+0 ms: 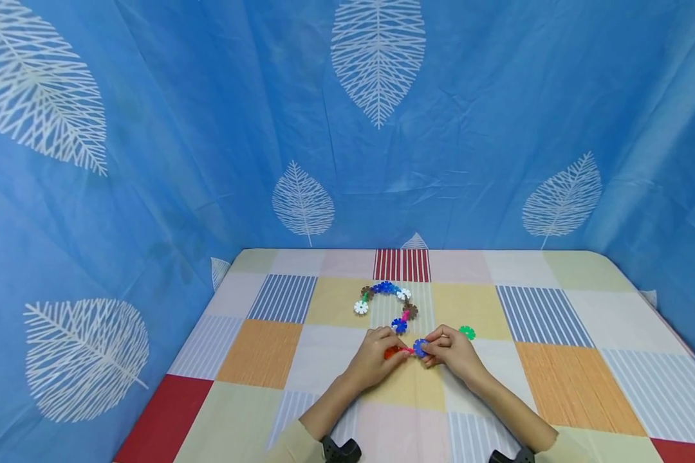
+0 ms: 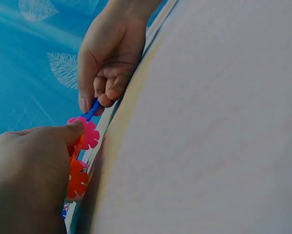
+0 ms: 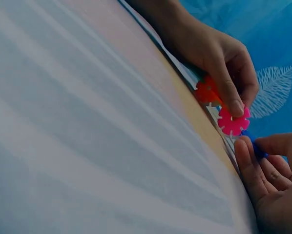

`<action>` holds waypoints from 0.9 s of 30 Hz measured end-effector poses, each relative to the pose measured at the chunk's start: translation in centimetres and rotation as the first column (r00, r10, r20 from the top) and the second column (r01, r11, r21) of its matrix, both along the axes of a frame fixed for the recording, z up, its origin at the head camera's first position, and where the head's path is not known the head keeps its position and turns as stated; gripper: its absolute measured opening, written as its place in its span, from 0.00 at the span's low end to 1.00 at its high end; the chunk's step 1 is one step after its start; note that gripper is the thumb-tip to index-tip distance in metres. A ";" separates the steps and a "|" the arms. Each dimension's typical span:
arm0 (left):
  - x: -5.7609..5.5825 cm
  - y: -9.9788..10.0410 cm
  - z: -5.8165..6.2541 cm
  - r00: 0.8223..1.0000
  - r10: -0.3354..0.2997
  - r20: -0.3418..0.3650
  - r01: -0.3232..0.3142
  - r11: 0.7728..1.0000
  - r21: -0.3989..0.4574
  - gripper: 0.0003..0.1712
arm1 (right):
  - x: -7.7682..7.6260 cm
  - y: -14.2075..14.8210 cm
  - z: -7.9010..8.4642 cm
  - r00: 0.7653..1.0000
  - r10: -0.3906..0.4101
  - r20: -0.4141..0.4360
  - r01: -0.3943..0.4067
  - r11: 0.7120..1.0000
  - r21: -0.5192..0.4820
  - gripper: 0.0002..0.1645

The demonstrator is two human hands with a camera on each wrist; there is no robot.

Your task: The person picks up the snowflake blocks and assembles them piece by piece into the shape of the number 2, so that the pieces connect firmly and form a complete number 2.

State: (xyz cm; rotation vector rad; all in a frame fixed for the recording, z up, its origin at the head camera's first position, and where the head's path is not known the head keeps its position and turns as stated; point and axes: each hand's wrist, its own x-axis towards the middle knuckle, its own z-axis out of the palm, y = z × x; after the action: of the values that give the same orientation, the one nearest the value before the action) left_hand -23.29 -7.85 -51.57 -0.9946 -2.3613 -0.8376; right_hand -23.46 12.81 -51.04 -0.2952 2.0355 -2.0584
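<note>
Between thumb and fingers my left hand [image 1: 376, 355] grips a short joined piece of notched plastic snowflake discs. In the left wrist view, this piece shows a pink disc [image 2: 90, 134] and an orange disc [image 2: 77, 181]. My right hand [image 1: 453, 352] pinches a blue disc [image 1: 421, 348] whose edge meets the pink disc's edge. How deep their slots sit in each other I cannot tell. Just beyond the hands lies a curved chain of joined discs, with a white disc [image 1: 361, 308] at one end and a dark blue disc [image 1: 399, 326] at the other.
A single green disc [image 1: 467, 332] lies beyond the right hand. The table [image 1: 255, 411] wears a patchwork cloth of coloured squares. Blue curtains [image 1: 475, 128] with white leaf prints surround its back and sides.
</note>
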 end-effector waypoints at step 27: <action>-0.1 0.1 -0.3 0.998 -0.024 0.058 0.021 0.999 0.045 0.06 | -1.8 6.7 0.5 0.812 -0.029 -0.582 0.455 0.657 0.601 0.18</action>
State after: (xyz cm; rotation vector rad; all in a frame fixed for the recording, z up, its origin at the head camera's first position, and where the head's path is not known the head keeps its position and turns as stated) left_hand -23.40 -7.75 -51.86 -0.9931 -2.3739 -0.9353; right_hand -25.26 19.51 -50.56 -0.4771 3.2084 -1.1398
